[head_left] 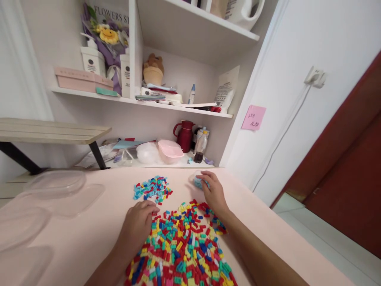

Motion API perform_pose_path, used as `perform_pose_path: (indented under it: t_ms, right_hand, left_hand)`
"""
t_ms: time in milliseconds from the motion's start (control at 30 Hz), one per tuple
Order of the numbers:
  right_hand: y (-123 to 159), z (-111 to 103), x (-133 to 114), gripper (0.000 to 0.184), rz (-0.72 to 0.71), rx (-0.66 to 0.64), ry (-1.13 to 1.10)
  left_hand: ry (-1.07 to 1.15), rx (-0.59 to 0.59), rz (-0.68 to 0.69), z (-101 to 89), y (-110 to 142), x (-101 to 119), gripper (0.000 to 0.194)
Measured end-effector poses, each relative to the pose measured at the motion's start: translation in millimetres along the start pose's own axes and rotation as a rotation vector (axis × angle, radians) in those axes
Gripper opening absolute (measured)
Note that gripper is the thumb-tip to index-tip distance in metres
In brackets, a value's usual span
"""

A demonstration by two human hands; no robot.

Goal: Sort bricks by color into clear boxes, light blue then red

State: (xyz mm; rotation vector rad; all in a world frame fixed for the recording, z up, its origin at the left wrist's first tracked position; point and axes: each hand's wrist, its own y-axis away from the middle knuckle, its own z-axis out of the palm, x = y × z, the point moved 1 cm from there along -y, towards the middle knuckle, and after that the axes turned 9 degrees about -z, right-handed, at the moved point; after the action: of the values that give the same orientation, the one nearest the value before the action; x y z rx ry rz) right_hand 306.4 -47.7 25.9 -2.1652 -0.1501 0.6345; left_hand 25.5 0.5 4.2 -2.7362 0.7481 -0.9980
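Note:
A large pile of small toy building bricks (184,246) in red, yellow, green, blue and white spreads across the pale pink tabletop (98,238). Behind it lies a smaller heap of mostly light blue bricks (153,188). At the upper left edge of the large pile rests my left hand (138,218), palm down, its fingers loosely stretched and apart; no brick shows in it. My right hand (212,192) reaches past the pile, thumb and fingers around the right side of a small clear container (195,180) with light blue pieces in it. Its fingertips partly cover the container.
Clear plastic boxes and lids (56,184) lie at the left. Beyond the table's back edge stand a pink bowl (170,151), a red jug (185,137) and bottles (201,147) under white shelves (178,105). A slatted wooden stand (53,131) is at the far left.

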Motion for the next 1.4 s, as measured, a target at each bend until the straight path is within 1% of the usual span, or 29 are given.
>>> perform_pose_path:
  t_ms: [33,100,200,267,333,433,533,600,667,700,767,867,933,1000,1067,1133,1300,1400]
  right_hand:
    - [1,4,-8,0.029,-0.043,-0.053,-0.041]
    - [5,13,-24,0.031,-0.122,-0.216,-0.113]
    - [13,26,-43,0.035,-0.168,-0.461,-0.113]
    - [18,31,-48,0.040,-0.176,-0.567,-0.056]
    - [21,34,-49,0.039,-0.188,-0.614,-0.013]
    - [23,34,-48,0.036,-0.207,-0.621,-0.005]
    - [23,35,-48,0.035,-0.212,-0.616,0.007]
    - [23,35,-49,0.039,-0.199,-0.612,0.025]
    - [23,35,-50,0.047,-0.192,-0.606,0.044]
    - [23,34,-51,0.051,-0.199,-0.605,0.046]
    - [23,33,-53,0.054,-0.236,-0.617,0.027]
    - [22,31,-56,0.052,-0.293,-0.625,-0.027]
    - [21,31,-55,0.050,-0.282,-0.590,-0.061]
    - [20,31,-54,0.045,-0.230,-0.529,-0.110]
    - [19,32,-51,0.035,-0.170,-0.467,-0.167]
    - [18,33,-48,0.030,-0.138,-0.431,-0.203]
    - [21,40,-43,0.033,-0.139,-0.476,-0.151]
    - [22,43,-40,0.031,-0.082,-0.447,-0.113]
  left_hand:
    - [0.004,0.003,0.000,-0.1,0,0,0.043]
    - [0.016,0.017,-0.002,-0.2,-1,-1,0.042]
    - [0.009,0.060,-0.029,-0.1,-2,-3,0.040]
    - [-0.027,0.081,-0.053,0.4,-2,-3,0.042]
    - [-0.092,0.061,-0.059,1.2,-2,-3,0.045]
    - [-0.189,-0.013,-0.048,1.8,-1,1,0.051]
    - [-0.196,-0.107,-0.028,1.1,1,5,0.056]
    - [-0.158,-0.186,0.020,1.1,1,6,0.059]
    - [-0.118,-0.217,0.069,1.7,1,5,0.060]
    - [-0.106,-0.204,0.077,2.1,1,5,0.059]
    - [-0.100,-0.142,0.062,3.1,0,2,0.055]
    - [-0.106,-0.055,0.015,4.0,-2,-3,0.049]
    - [-0.102,-0.030,-0.005,3.6,-3,-5,0.047]
    - [-0.110,-0.033,-0.013,2.4,-3,-5,0.046]
    - [-0.135,-0.056,-0.006,0.9,-2,-3,0.047]
    - [-0.166,-0.078,0.008,-0.3,-2,0,0.050]
    - [-0.247,-0.120,0.011,-1.1,1,8,0.054]
    - [-0.264,-0.127,0.012,-0.6,2,9,0.053]
